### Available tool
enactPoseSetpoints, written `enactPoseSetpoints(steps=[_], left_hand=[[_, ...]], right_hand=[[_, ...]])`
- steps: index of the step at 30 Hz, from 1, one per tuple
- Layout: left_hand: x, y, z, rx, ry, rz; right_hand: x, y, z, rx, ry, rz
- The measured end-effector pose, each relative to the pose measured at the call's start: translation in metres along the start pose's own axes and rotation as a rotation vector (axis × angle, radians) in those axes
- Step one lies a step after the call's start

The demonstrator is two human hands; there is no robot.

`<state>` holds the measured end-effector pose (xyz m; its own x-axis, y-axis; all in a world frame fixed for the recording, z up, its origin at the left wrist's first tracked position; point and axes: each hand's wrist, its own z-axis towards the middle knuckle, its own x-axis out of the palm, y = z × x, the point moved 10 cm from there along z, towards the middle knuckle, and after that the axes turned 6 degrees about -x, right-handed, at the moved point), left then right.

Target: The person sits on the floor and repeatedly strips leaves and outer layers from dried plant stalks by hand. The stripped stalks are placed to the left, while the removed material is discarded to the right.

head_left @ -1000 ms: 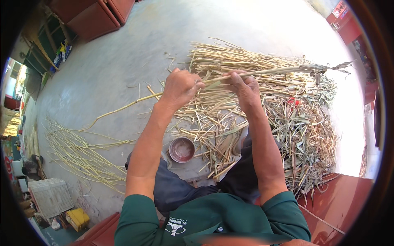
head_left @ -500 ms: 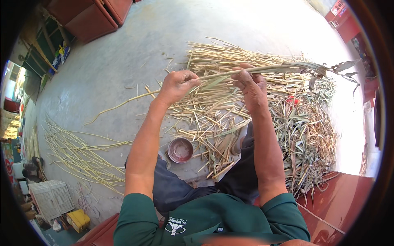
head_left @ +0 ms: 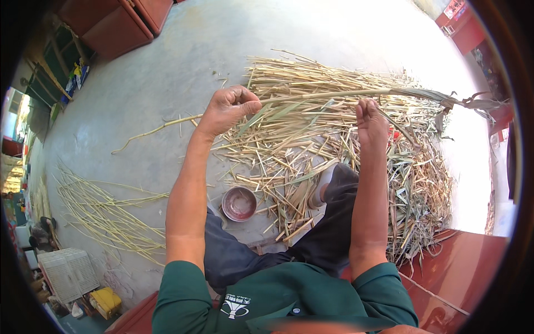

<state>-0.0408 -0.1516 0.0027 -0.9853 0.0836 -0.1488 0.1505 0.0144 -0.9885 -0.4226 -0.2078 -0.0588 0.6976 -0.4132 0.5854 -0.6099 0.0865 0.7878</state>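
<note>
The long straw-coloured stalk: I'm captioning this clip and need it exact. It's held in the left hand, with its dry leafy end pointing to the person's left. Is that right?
No: in the head view, the dry leafy end points to the person's right, not left. The long straw-coloured stalk is indeed held in the left hand.

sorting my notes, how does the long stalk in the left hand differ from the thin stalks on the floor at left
The long stalk is held up by the left hand, while the thin stalks lie on the floor. The long stalk has withered leaves toward its right end; the thin stalks look mostly bare. The long stalk is single; the thin stalks lie crisscrossed in a loose spread. Both are slender and yellowish.
</note>
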Motion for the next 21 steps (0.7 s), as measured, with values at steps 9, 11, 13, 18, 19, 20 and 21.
enactPoseSetpoints(steps=[9,11,13,18,19,20,21], left_hand=[[0.027,0.019,0.008,0.002,0.014,0.224],[0.029,0.017,0.007,0.049,0.008,0.33],[0.032,0.014,0.006,0.098,-0.006,0.489],[0.046,0.022,0.008,-0.003,0.063,0.253],[0.051,0.023,0.008,-0.004,0.095,0.199],[0.05,0.029,0.009,-0.064,0.075,0.192],[0.051,0.032,0.009,-0.092,0.075,0.157]], right_hand=[[0.073,-0.007,-0.061,0.003,0.626,-0.166],[0.073,-0.011,-0.06,-0.028,0.537,-0.303],[0.076,-0.012,-0.06,-0.053,0.524,-0.379],[0.087,-0.008,-0.069,-0.109,0.615,-0.327],[0.089,-0.007,-0.072,-0.114,0.641,-0.309],[0.088,-0.007,-0.072,-0.117,0.628,-0.318],[0.089,-0.007,-0.072,-0.118,0.63,-0.317]])
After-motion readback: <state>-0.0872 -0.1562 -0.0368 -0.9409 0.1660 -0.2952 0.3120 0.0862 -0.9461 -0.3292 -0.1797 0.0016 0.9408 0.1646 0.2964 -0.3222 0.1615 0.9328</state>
